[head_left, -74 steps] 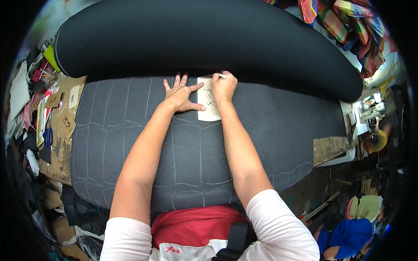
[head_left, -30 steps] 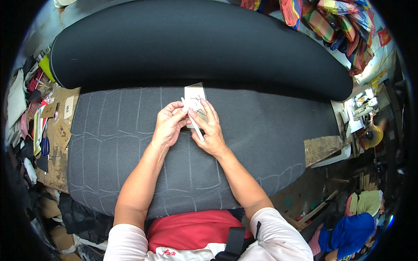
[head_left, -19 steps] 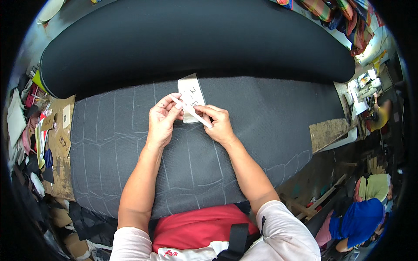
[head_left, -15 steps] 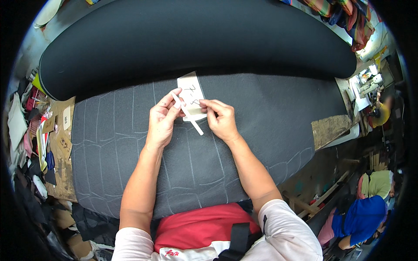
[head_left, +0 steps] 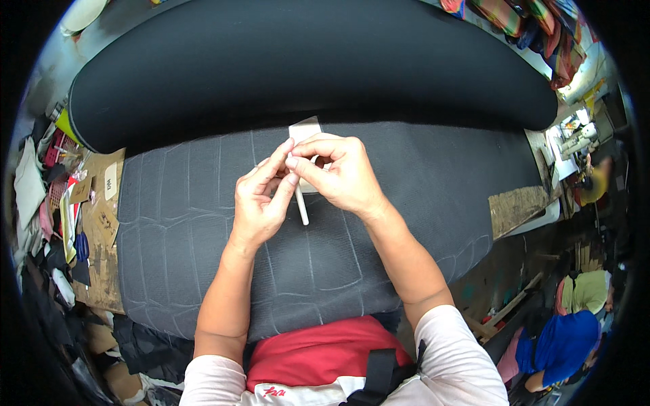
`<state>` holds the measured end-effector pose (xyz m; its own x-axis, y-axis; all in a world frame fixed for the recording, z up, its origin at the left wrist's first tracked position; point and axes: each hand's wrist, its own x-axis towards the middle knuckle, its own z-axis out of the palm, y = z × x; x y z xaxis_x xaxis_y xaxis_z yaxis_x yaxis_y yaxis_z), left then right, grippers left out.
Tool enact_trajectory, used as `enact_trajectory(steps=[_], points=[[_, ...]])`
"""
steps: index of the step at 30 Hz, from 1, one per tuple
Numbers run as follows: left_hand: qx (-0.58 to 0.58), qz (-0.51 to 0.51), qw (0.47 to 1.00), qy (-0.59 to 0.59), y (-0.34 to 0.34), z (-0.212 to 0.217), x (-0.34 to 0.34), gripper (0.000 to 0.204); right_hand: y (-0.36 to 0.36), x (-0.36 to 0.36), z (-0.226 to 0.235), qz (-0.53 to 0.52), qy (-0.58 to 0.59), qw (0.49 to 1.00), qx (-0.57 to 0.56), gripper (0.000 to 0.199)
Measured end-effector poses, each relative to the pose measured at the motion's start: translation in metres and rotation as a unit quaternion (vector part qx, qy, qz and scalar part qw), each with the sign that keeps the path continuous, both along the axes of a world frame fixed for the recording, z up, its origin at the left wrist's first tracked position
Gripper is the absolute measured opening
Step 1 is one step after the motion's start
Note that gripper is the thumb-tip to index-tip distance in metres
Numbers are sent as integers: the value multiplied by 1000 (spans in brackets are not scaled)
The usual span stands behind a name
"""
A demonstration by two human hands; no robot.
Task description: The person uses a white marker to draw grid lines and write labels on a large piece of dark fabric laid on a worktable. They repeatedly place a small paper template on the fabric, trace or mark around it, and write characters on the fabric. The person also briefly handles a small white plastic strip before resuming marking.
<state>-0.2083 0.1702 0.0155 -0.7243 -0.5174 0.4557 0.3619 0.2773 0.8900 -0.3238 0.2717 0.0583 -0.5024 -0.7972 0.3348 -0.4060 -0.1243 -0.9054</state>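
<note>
- Left of centre, above chalk-lined dark-grey fabric (head_left: 176, 210), your left hand (head_left: 261, 201) pinches a slim white pen (head_left: 302, 207).
- Centrally, it slants past a pale rectangular card (head_left: 306, 126).
- Rightward, your right hand (head_left: 347, 177) nearly closes at the pen's top; whether gripping, I cannot tell.
</note>
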Motion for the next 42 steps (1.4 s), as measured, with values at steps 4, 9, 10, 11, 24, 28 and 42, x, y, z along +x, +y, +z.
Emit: enact_trajectory(steps=[4,9,10,11,24,28,42], points=[[-121,80,989,-14,-7,8,5,47,-10,5,12,-7,134,991,-17,9],[-197,67,977,-52,-14,12,8,44,-12,25,-7,-147,216,965,-10,6],[-202,67,975,-63,-15,11,8,43,-12,27,-12,-161,189,969,-13,9],[-208,68,973,-73,-15,11,8,43,-12,27,-16,-161,197,967,-21,9],[-63,17,996,-59,-10,3,1,40,-10,13,-32,-29,-71,992,-104,14],[-49,-3,997,-67,-14,3,4,41,-5,9,-37,-3,-69,995,-78,11],[-253,106,957,-89,-20,8,5,25,-9,10,-45,-29,-83,995,-55,10]])
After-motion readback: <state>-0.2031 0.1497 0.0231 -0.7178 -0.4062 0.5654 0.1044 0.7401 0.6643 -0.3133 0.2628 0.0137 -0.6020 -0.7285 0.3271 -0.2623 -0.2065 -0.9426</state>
